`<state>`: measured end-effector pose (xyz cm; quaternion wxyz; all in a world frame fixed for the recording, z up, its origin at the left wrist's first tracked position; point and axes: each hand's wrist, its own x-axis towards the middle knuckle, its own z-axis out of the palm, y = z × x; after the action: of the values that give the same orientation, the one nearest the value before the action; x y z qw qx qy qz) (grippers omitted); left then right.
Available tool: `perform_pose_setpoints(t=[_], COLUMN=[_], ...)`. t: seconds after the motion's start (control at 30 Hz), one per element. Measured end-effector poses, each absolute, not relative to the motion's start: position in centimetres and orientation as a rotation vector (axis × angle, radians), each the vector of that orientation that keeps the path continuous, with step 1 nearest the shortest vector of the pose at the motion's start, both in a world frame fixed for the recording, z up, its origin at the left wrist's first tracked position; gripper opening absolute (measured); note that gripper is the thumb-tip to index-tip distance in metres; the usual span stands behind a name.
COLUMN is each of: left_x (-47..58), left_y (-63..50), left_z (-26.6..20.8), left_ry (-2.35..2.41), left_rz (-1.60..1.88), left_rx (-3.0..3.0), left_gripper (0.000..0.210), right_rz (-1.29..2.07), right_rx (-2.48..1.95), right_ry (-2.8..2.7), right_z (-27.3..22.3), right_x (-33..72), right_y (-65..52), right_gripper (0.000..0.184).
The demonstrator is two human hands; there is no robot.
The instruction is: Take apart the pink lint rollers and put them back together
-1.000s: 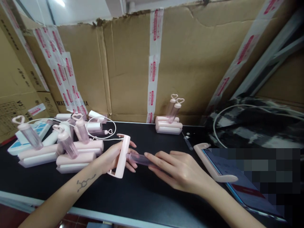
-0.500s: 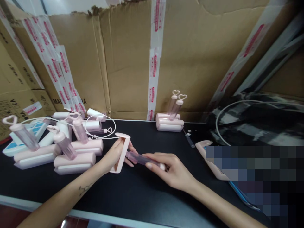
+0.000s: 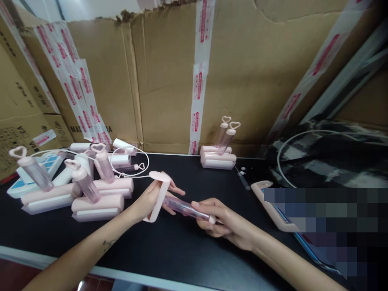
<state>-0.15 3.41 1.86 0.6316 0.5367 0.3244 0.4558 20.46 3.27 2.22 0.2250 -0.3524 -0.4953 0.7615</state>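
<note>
A lint roller's pale pink frame (image 3: 159, 198) hangs over the table, tilted, with its clear purplish handle (image 3: 188, 208) pointing right toward me. My left hand (image 3: 146, 203) is inside the frame and holds it from the left; a few of its fingers stretch out beyond the far side. My right hand (image 3: 226, 222) grips the handle near its pink end cap, thumb and forefinger on top, other fingers curled beneath. The heart loop at that end is hidden by my right hand. Left of my hands stand several finished-looking pink lint rollers (image 3: 98, 205) with upright handles and heart loops.
Two more lint rollers (image 3: 218, 159) stand by the cardboard wall (image 3: 163, 89). A loose clear handle (image 3: 243, 181) lies nearby. At right rests a phone in a pink-edged case (image 3: 266, 206), partly blurred out. A white cable (image 3: 148, 159) loops behind the rollers on the black table (image 3: 169, 250).
My right hand has shifted its hold on the handle, its fingers now curled underneath near the end cap. The left hand's fingers are spread a bit more. The view has moved slightly.
</note>
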Motion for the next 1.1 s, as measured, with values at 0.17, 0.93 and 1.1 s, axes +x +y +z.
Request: perform_pose_setpoints(t=[0.17, 0.93, 1.1], left_x=[-0.2, -2.0, -0.3], left_y=[2.9, 3.6, 2.9], left_z=[1.9, 3.7, 1.6], left_ry=[0.558, 1.002, 1.165], left_rz=[1.081, 1.659, 1.195], left_rx=[1.360, 1.784, 2.391], left_gripper=[0.040, 0.034, 0.039], right_rz=[2.641, 0.952, 0.641], right_rx=[-0.907, -1.253, -1.365], right_ry=[-0.980, -1.898, -2.323], right_z=[2.0, 4.3, 3.3], right_x=[20.7, 23.7, 24.9], right_y=[3.7, 6.0, 6.2], right_gripper=[0.040, 0.036, 0.043])
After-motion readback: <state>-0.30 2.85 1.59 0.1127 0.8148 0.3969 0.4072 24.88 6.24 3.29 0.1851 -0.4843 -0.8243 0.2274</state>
